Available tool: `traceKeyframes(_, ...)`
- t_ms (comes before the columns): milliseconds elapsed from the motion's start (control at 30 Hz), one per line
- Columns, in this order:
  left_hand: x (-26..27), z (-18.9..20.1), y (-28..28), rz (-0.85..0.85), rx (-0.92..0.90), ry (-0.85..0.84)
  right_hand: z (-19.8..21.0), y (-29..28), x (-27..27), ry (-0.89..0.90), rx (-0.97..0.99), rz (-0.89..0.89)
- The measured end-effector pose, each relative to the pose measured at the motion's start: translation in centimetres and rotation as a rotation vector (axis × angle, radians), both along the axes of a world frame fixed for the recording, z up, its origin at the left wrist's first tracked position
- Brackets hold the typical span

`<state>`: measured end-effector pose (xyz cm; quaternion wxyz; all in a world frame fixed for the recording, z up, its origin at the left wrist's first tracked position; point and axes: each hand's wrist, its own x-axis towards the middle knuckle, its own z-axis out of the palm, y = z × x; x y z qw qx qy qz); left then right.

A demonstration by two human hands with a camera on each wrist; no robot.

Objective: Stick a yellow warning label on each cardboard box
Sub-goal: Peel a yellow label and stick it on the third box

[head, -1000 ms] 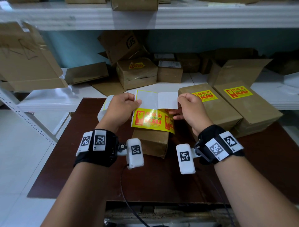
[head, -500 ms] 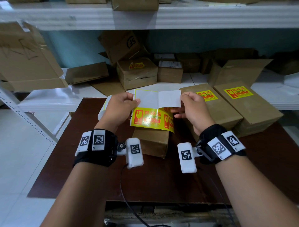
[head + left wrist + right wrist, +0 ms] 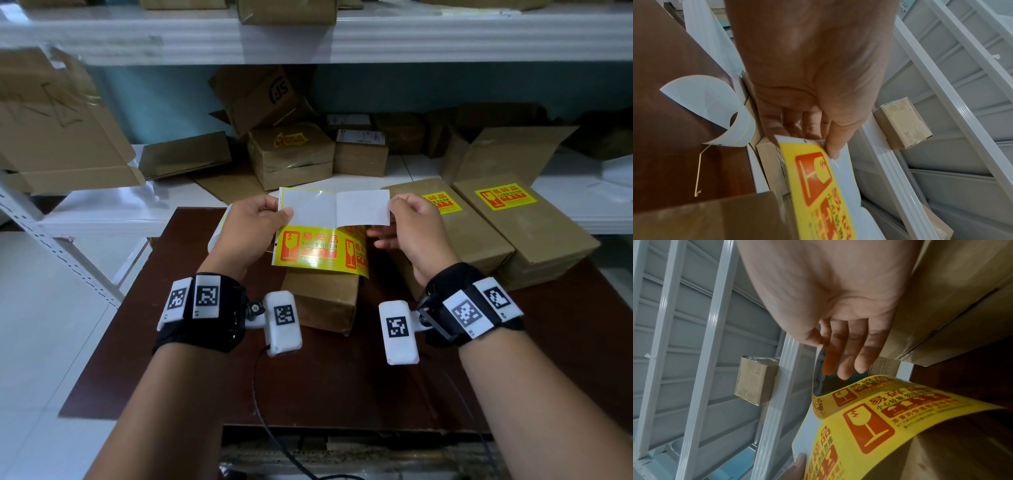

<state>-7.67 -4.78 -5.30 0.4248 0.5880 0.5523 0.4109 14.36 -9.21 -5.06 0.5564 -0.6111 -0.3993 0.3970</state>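
Your strip of yellow warning labels (image 3: pixel 317 251) hangs in the air above a plain brown cardboard box (image 3: pixel 322 301) — one label (image 3: pixel 363 209) peeled sideways, white back showing. To your right, two more boxes (image 3: pixel 486 236) lie side by side — each already wearing its yellow sticker.

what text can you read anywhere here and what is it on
"易碎品": yellow label strip held by the left hand and right hand
"小心轻放 勿压勿摔": same strip, right wrist view
"易碎品": labels on the two table boxes
"SF": tilted shelf box
Other small print and the white shelf-box labels: unreadable
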Motion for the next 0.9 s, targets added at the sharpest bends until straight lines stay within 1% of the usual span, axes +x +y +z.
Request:
traceKeyframes(567, -0.68, -0.13, 0.41, 0.070, 0.006, -0.037, 0.40, -0.38, 0.56, 0.041, 0.002, -0.042)
traceKeyframes(733, -0.78, -0.24, 0.61, 0.065, 0.011, -0.043, 0.50, -0.46, 0.74, 0.055, 0.010, -0.041)
traceKeyframes(900, -0.79, -0.28, 0.75, 0.092, 0.037, -0.085, 0.50, -0.27, 1.01, 0.085, 0.015, -0.068)
